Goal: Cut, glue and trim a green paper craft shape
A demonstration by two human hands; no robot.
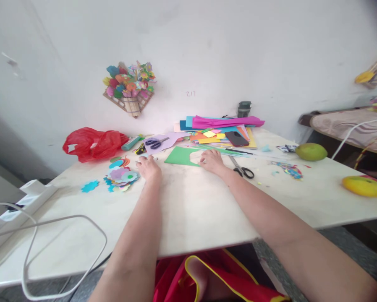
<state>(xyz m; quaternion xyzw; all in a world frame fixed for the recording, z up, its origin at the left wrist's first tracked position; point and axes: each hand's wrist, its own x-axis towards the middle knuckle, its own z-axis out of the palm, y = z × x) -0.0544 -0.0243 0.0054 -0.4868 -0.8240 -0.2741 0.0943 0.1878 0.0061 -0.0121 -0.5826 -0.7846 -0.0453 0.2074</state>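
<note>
A green craft sheet (179, 155) with a curved piece cut out of its right side lies on the table. My right hand (213, 162) is at that cut edge, fingers bent, fingertips down on the sheet. My left hand (149, 167) is left of the sheet with its fingers curled together. A small slim thing shows at its fingertips, too small to name. Close to my left hand is a pile of scalloped flower cut-outs (121, 174) in several colours. Black-handled scissors (243, 171) lie just right of my right hand.
A red plastic bag (94, 144) and dark-handled scissors (155, 143) are at the back left. Coloured sheets (226, 122) and a phone (236, 139) lie at the back. To the right are a green mango (311, 152), a yellow mango (363, 186) and paper scraps (291, 170). A white cable (65, 217) loops front left.
</note>
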